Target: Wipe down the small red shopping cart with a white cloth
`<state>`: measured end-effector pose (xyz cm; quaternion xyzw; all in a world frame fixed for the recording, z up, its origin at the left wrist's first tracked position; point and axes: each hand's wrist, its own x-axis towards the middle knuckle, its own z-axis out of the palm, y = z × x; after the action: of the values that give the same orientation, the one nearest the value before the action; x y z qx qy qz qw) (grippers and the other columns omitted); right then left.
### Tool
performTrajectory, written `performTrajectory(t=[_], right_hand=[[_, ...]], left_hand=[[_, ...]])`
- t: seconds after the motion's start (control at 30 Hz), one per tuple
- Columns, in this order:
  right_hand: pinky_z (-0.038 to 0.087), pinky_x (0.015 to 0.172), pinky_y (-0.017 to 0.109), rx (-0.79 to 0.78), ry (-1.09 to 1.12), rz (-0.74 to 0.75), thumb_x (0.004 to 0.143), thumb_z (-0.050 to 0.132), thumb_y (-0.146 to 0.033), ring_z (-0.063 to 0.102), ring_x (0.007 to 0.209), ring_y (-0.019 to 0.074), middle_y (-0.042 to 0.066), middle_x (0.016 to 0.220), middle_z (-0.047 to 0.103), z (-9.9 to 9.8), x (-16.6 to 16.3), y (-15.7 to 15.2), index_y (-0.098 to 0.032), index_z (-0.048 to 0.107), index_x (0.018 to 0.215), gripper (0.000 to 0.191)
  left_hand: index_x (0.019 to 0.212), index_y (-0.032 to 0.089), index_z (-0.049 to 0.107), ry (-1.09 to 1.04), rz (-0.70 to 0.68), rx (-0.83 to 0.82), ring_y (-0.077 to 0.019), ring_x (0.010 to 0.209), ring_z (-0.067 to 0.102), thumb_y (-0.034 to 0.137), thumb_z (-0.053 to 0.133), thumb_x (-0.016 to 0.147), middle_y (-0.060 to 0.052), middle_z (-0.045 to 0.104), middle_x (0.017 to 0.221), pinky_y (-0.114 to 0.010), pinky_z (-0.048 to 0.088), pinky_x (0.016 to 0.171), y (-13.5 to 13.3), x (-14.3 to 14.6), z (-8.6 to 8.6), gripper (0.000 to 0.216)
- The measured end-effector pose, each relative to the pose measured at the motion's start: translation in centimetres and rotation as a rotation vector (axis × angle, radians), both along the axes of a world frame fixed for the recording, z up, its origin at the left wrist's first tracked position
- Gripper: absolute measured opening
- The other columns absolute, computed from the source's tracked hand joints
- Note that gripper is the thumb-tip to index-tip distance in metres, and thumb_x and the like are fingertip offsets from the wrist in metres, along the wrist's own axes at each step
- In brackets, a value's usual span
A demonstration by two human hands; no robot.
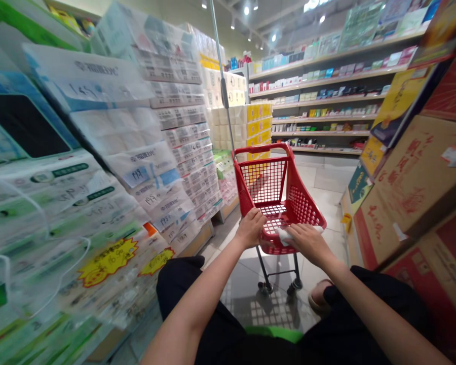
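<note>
A small red plastic shopping cart [277, 172] stands on the tiled floor just ahead of me, and its mesh basket holds nothing I can see. My left hand [251, 228] is curled over the near rim of the cart at the left. My right hand [307, 242] rests on the near rim at the right, with a white cloth or tissue [285, 234] pressed under its fingers. A thin metal pole [222, 76] rises from the cart's far left corner.
Stacked packs of tissue paper [137, 152] line the left side of the aisle. Brown cardboard boxes [414, 192] are piled close on the right. Shelves of goods [319, 101] stand at the far end. Tiled floor [327, 187] opens beyond the cart.
</note>
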<state>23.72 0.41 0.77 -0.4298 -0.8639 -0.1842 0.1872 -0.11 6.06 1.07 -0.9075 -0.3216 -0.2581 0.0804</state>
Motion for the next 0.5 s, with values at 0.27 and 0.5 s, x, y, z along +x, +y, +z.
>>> performTrajectory(t=[0.27, 0.5], right_hand=[[0.033, 0.077, 0.034, 0.012, 0.097, -0.096, 0.096, 0.045, -0.040, 0.054, 0.086, 0.0212, 0.008, 0.088, 0.063, -0.5, -3.2, -1.3, -0.018, 0.057, 0.088, 0.026], [0.036, 0.075, 0.032, -0.105, 0.110, 0.024, 0.095, 0.046, -0.045, 0.054, 0.084, 0.0193, 0.006, 0.090, 0.064, -0.2, 2.4, -1.4, -0.020, 0.060, 0.093, 0.028]], left_hand=[[0.119, 0.016, 0.049, -0.011, 0.063, -0.018, -0.0349, 0.121, 0.043, 0.057, 0.071, 0.066, -0.014, 0.052, 0.117, -0.055, 0.023, 0.115, -2.4, 3.5, -0.6, 0.070], [0.132, 0.024, 0.044, 0.126, -0.146, -0.023, -0.0268, 0.133, 0.038, 0.049, 0.066, 0.080, -0.010, 0.047, 0.139, -0.046, 0.025, 0.117, -0.3, 1.4, 2.2, 0.062]])
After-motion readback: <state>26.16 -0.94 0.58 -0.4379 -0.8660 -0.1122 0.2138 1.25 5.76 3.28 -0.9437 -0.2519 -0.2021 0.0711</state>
